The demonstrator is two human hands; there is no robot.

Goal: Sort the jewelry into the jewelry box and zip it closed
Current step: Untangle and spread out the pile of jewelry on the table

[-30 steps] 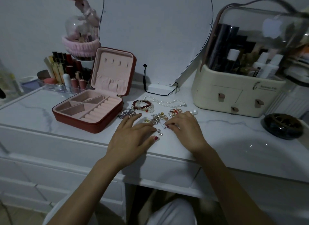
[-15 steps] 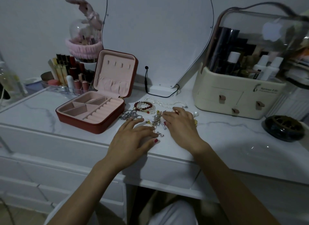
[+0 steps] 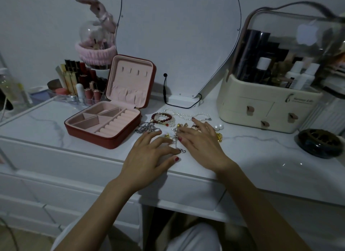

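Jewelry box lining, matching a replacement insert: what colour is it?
Pale pink lining inside the dark red jewelry box, head view.

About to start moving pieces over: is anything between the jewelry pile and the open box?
Nothing visible. The jewelry box sits open, its compartments bare, just left of the silver chain; only bare tabletop lies between. Both hands rest on the pile.

The right hand (image 3: pixel 200 144) has slid forward over the jewelry (image 3: pixel 175 137), fingers now spread past the gold pieces toward the pearl necklace (image 3: pixel 186 115).
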